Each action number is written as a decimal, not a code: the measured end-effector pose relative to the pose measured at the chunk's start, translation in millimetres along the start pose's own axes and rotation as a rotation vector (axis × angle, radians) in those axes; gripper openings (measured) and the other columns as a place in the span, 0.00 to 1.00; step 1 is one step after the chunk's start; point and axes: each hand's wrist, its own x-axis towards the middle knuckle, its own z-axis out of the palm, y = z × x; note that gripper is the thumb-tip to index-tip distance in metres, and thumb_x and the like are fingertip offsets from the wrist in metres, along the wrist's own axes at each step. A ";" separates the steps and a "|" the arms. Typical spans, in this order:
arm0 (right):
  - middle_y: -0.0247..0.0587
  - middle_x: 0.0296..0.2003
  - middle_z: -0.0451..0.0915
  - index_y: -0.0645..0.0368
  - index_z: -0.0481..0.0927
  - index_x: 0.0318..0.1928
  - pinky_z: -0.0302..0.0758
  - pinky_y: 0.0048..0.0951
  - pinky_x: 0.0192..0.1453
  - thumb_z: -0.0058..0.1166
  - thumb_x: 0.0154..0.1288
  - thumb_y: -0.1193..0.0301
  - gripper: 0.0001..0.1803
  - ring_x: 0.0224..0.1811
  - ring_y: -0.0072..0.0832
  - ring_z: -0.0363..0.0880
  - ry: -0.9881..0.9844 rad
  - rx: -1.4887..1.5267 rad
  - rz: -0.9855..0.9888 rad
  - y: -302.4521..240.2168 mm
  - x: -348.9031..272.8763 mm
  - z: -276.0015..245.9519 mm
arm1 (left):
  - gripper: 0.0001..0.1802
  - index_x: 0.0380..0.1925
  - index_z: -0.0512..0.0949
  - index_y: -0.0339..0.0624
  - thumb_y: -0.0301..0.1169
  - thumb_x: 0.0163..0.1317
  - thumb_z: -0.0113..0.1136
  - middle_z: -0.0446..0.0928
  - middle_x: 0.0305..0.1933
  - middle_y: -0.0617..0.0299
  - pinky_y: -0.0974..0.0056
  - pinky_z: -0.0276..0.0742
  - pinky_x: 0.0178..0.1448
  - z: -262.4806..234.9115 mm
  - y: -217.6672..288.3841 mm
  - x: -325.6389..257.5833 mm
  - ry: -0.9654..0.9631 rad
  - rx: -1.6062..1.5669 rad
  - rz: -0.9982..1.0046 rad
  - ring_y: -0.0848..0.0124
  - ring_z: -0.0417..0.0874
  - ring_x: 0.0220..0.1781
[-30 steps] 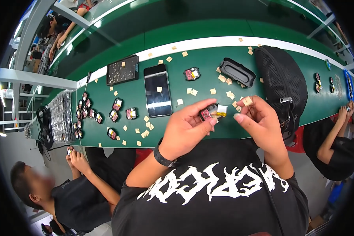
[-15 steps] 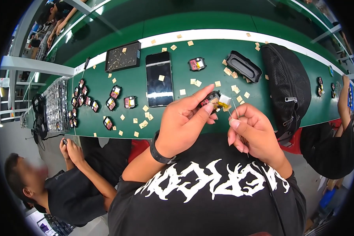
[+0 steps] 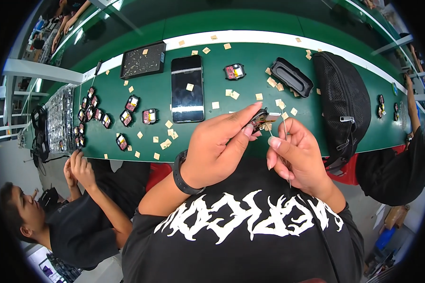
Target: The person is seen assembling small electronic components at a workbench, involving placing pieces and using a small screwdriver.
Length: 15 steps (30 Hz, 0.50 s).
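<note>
My left hand (image 3: 215,148), with a black band round its wrist, grips an open smartwatch case (image 3: 259,120) between thumb and fingers. The case is tilted, and part of its inside shows a board and a yellowish strip. A thin silver-white piece, probably the battery (image 3: 274,114), stands out from its right side, seen nearly edge-on. Closed round a pair of thin metal tweezers (image 3: 284,127), my right hand (image 3: 297,153) is just right of the case. The tweezer tips are close to that piece; whether they touch it I cannot tell.
Small tan squares dot the green table around a phone (image 3: 187,89), a black screw tray (image 3: 144,61) and an oblong black tray (image 3: 292,78). Several open watch cases (image 3: 132,103) lie left. A black mesh bag (image 3: 342,106) stands right. A co-worker (image 3: 82,172) sits at left.
The watch case has turned in my left hand, so the silver-white piece shows edge-on instead of its broad face. My right hand and the tweezers have shifted slightly. The whole view has shifted a little.
</note>
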 end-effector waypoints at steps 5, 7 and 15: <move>0.49 0.23 0.81 0.55 0.62 0.39 0.57 0.19 0.11 0.52 0.75 0.76 0.11 0.09 0.17 0.65 -0.007 0.111 -0.014 5.4 0.1 1.5 | 0.21 0.66 0.73 0.32 0.20 0.74 0.50 0.83 0.49 0.48 0.67 0.83 0.50 6.7 -4.1 -0.2 0.058 -0.114 -0.022 0.67 0.88 0.45; 0.49 0.23 0.81 0.54 0.62 0.39 0.56 0.19 0.11 0.52 0.75 0.76 0.11 0.09 0.17 0.65 -0.012 0.128 -0.012 7.3 -0.3 -0.5 | 0.21 0.65 0.73 0.32 0.20 0.73 0.50 0.83 0.50 0.48 0.67 0.83 0.50 8.8 -1.6 1.1 0.047 -0.063 -0.001 0.66 0.88 0.46; 0.50 0.24 0.81 0.52 0.60 0.38 0.55 0.17 0.12 0.53 0.75 0.76 0.13 0.09 0.16 0.64 0.013 0.157 -0.072 10.2 1.0 -0.6 | 0.21 0.63 0.77 0.35 0.20 0.70 0.55 0.86 0.40 0.52 0.67 0.80 0.41 13.5 -5.1 0.8 0.118 -0.081 0.032 0.67 0.88 0.37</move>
